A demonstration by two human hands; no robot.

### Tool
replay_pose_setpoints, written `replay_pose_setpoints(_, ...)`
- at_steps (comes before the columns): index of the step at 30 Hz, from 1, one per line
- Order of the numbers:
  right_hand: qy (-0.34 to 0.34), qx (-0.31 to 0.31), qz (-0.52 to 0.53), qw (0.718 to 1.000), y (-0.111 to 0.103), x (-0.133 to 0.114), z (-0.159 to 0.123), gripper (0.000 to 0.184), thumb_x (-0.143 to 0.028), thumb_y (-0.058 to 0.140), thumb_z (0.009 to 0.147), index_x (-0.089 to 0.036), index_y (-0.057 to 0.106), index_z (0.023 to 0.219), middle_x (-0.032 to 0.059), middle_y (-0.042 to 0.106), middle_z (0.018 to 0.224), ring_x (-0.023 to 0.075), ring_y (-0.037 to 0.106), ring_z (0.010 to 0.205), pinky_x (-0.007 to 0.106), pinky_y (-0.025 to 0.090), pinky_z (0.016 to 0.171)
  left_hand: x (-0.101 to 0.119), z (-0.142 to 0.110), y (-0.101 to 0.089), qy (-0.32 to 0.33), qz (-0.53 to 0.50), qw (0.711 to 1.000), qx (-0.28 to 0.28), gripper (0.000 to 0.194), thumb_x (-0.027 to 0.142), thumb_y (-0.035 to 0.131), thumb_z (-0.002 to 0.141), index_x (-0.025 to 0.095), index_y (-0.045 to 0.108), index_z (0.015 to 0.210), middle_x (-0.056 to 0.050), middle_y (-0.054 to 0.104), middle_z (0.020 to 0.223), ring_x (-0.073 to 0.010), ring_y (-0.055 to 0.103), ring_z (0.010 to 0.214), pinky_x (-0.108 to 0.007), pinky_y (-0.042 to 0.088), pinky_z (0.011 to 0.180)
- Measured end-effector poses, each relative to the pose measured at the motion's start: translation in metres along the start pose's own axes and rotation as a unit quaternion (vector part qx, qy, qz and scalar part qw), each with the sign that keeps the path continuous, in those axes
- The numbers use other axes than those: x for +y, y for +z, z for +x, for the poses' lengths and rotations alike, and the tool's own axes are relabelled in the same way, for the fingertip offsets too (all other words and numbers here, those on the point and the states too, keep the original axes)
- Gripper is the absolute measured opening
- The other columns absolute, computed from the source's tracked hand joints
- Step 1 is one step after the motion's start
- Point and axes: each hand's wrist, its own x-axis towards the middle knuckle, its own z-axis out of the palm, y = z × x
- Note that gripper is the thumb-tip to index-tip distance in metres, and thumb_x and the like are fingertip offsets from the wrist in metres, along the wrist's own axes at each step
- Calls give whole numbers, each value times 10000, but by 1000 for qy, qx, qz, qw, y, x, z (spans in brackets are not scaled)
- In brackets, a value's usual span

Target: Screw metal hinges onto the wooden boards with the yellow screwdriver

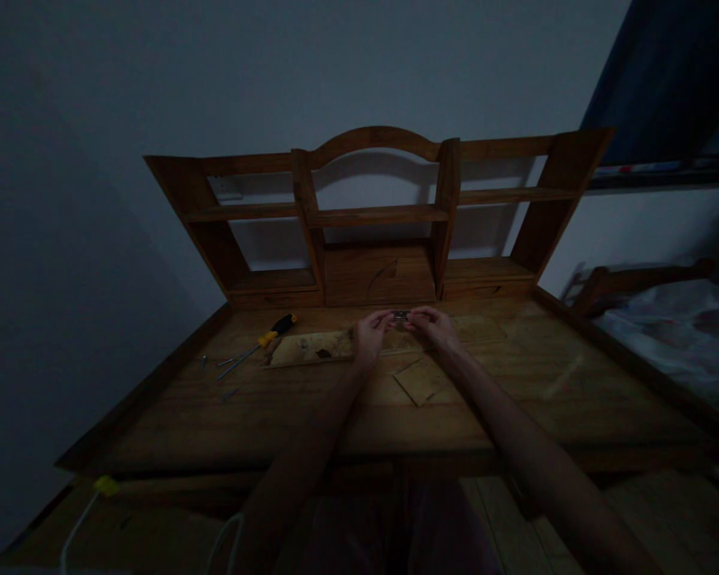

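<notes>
Silvery piece (401,315), one, between two hands (370,334)

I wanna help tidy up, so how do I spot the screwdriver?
On the wooden desk, find the long board. Beside its left end lies the screwdriver, slanting toward the desk's near left. Only it has a black-and-yellow handle; the little metal pieces nearby have none.
</notes>
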Motion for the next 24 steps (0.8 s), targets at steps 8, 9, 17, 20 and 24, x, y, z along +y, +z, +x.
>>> replay_pose_setpoints(8, 23, 26, 26, 999, -4, 7, 4, 348, -452, 867, 585, -192, 706, 751, 35, 728, 708, 180, 702, 644, 300, 580, 675, 3, 0, 5, -40, -66, 997, -9, 399, 492, 845, 663, 153, 699, 816, -64, 765, 799, -195, 738, 693, -416, 624, 810)
replay_pose_setpoints(9, 23, 26, 30, 999, -5, 8, 5, 348, -448, 871, 580, -192, 708, 750, 35, 730, 714, 179, 702, 648, 303, 582, 680, 3, -1, 5, -40, -70, 997, -10, 406, 495, 846, 659, 152, 693, 812, -66, 763, 800, -197, 740, 701, -424, 621, 825)
replay_pose_setpoints(17, 15, 32, 42, 998, -2, 7, 3, 353, -449, 884, 576, -194, 687, 720, 36, 723, 712, 183, 707, 670, 314, 590, 693, 3, 0, 3, -34, -79, 996, -24, 407, 420, 887, 605, 142, 692, 829, -79, 757, 841, -214, 747, 797, -464, 574, 936)
replay_pose_setpoints(20, 9, 32, 32, 999, -2, 5, 3, 359, -458, 885, 581, -198, 673, 711, 48, 725, 708, 208, 716, 690, 328, 591, 688, 2, 0, 3, -33, -75, 996, -31, 404, 396, 890, 600, 143, 691, 844, -82, 758, 854, -220, 745, 838, -470, 559, 960)
replay_pose_setpoints(24, 0, 26, 12, 1000, -4, 3, 4, 379, -497, 872, 593, -201, 669, 716, 53, 726, 701, 215, 711, 675, 338, 589, 681, 2, 0, 4, -30, -67, 997, -30, 416, 384, 889, 598, 146, 693, 877, -88, 762, 880, -215, 738, 842, -461, 556, 957)
